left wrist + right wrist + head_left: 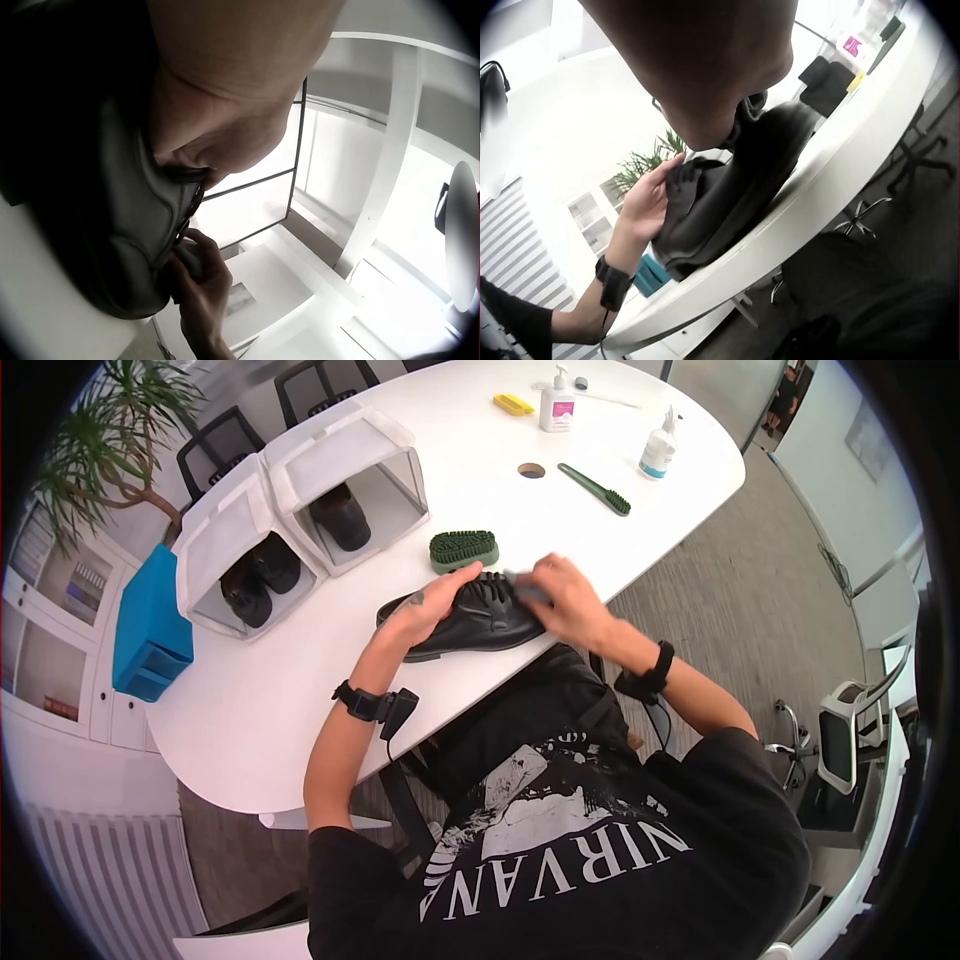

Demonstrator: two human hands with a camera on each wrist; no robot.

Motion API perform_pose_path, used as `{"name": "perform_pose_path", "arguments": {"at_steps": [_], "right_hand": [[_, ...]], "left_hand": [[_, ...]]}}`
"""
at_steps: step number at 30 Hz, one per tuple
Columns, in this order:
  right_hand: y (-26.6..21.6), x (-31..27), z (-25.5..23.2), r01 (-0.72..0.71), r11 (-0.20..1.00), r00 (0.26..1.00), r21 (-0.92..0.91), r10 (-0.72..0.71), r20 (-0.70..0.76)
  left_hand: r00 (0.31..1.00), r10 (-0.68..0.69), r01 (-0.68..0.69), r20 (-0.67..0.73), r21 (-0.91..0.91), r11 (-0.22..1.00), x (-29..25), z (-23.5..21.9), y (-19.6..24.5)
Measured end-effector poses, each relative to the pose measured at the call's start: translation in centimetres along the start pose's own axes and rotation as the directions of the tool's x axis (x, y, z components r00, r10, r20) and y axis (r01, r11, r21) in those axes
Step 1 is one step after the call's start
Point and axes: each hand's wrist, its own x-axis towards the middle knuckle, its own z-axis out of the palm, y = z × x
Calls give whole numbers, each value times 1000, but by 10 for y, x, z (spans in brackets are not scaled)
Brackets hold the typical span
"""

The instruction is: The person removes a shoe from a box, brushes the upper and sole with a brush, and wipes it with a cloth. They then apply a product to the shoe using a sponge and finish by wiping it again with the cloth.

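Note:
A black lace-up shoe (490, 632) lies sole down near the table's front edge, toe to the right. The left hand (425, 612) holds it at the heel and ankle opening; in the left wrist view that hand's fingers (217, 146) bend into the opening. At the front of the laces the right hand (570, 600) pinches a small grey piece (528, 592), perhaps cloth, against the shoe; it is blurred. The right wrist view shows the left hand (643, 204) around the heel of the shoe (727, 202), while the grey piece is hidden.
A green block brush (463, 548) rests bristles up just behind the shoe. Farther back are a long green brush (597, 490), two pump bottles (557, 408), a yellow item (513, 404) and a table hole. Two boxes (345, 445) with dark shoes and a blue container (152, 625) stand left.

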Motion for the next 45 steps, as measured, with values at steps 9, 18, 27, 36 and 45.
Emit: {"name": "perform_pose_path", "arguments": {"at_steps": [9, 18, 27, 36, 45], "right_hand": [[8, 30, -18, -480, 654, 859, 585, 487, 159], [-6, 9, -8, -333, 927, 943, 174, 321, 93], [-16, -18, -37, -80, 988, 964, 129, 44, 262], [-18, -11, -32, 72, 997, 917, 7, -69, 393], [-19, -22, -18, 99, 995, 966, 32, -103, 238]], "left_hand": [[981, -6, -10, 194, 80, 997, 6, -14, -5], [974, -5, -12, 224, 72, 997, -1, -11, 4], [1000, 15, -15, -1, 56, 998, -7, 4, 5], [985, -10, -9, 174, 107, 994, 1, -10, 0], [998, 20, -26, 63, 87, 996, -2, -3, 0]]}}
